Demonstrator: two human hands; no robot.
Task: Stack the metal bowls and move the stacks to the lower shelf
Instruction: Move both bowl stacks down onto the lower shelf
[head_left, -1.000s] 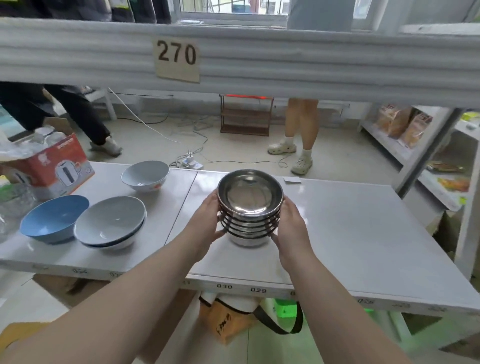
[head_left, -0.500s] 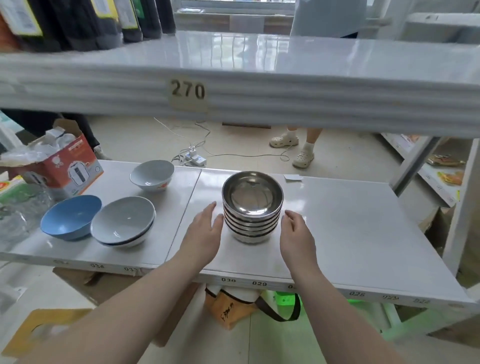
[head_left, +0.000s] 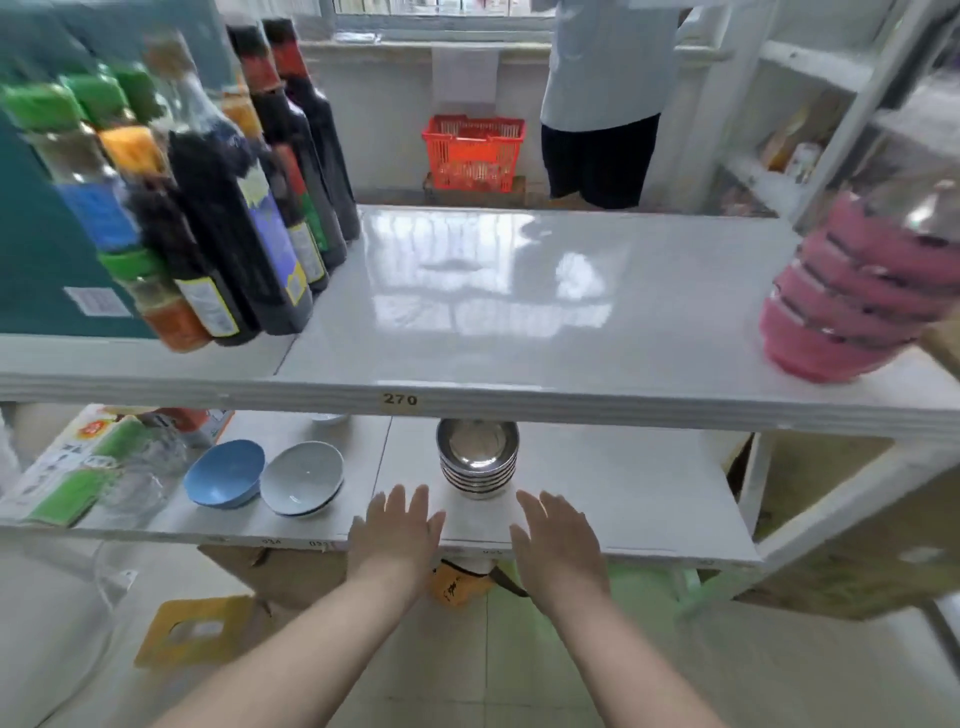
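Observation:
A stack of several metal bowls (head_left: 478, 462) stands upright on the lower shelf (head_left: 623, 488), just under the front lip of the upper shelf (head_left: 493, 312). My left hand (head_left: 397, 535) hovers at the lower shelf's front edge, left of the stack and apart from it, fingers spread and holding nothing. To the right of the stack, my right hand (head_left: 558, 538) is in the same pose and is likewise empty. A stack of pink bowls (head_left: 852, 296) with metal inside sits at the right end of the upper shelf.
Dark sauce bottles (head_left: 234, 208) crowd the upper shelf's left. On the lower shelf sit a blue bowl (head_left: 224, 473), grey bowls (head_left: 302, 478) and boxes (head_left: 67, 467). A person (head_left: 602, 104) stands behind, beside a red basket (head_left: 472, 153). A yellow bag (head_left: 457, 584) lies under the shelf.
Both hands let go of the metal stack on the lower shelf and drew back to its front edge. My view rose, showing the upper shelf's top.

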